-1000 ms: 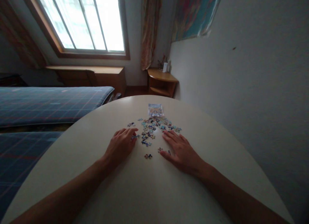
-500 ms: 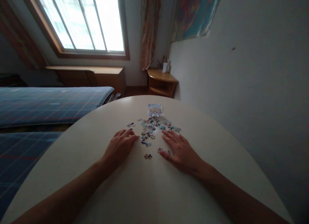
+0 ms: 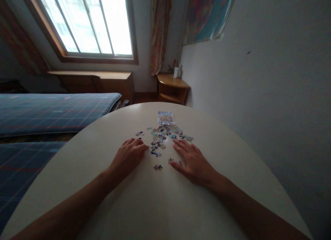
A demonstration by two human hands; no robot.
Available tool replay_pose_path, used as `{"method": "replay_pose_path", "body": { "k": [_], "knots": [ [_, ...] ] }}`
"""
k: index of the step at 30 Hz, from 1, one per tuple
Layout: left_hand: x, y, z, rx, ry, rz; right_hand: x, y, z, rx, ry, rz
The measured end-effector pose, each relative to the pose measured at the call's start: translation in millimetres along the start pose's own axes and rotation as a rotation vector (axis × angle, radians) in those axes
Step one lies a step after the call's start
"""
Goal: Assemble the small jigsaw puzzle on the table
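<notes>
A scatter of small colourful puzzle pieces [image 3: 162, 136] lies on a round white table [image 3: 155, 205]. My left hand [image 3: 128, 158] rests palm down just left of the pile, fingers together and fingertips at its edge; whether it covers a piece I cannot tell. To the right of the pile, my right hand [image 3: 191, 160] lies flat with fingers spread, touching the table. Two joined pieces [image 3: 158, 167] lie between the hands, and a few loose ones [image 3: 171, 160] sit by my right thumb. A small puzzle picture card [image 3: 166, 118] lies beyond the pile.
A white wall [image 3: 258, 78] runs close along the table's right side. A bed with a blue plaid cover [image 3: 51, 111] stands to the left. A wooden corner shelf [image 3: 172, 86] and a low cabinet [image 3: 103, 80] sit under the window.
My left hand's fingertips slid slightly right over the piece that lay by them a second ago; that piece is no longer visible. My right hand has stayed put.
</notes>
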State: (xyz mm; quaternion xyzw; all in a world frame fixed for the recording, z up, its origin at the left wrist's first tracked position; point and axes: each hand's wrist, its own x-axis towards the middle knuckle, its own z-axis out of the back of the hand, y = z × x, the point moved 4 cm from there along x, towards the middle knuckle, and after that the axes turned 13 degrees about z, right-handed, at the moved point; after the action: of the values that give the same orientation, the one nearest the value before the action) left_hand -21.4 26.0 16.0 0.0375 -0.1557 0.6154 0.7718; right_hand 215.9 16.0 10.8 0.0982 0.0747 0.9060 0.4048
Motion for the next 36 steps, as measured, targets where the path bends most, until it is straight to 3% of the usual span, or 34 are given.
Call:
{"method": "replay_pose_path", "body": {
  "k": [10,29,36],
  "knots": [
    [1.1,-1.2,0.4,-0.065,0.05,-0.003,-0.3,-0.3,0.5,-0.002,-0.02,0.023],
    [0.2,-0.1,0.2,-0.032,-0.006,-0.022,-0.3,0.2,1.0,0.001,-0.022,0.025],
    [2.6,4.6,-5.1,-0.262,-0.04,-0.041,-1.1,1.0,1.7,0.0,-0.033,0.028]
  ]
}}
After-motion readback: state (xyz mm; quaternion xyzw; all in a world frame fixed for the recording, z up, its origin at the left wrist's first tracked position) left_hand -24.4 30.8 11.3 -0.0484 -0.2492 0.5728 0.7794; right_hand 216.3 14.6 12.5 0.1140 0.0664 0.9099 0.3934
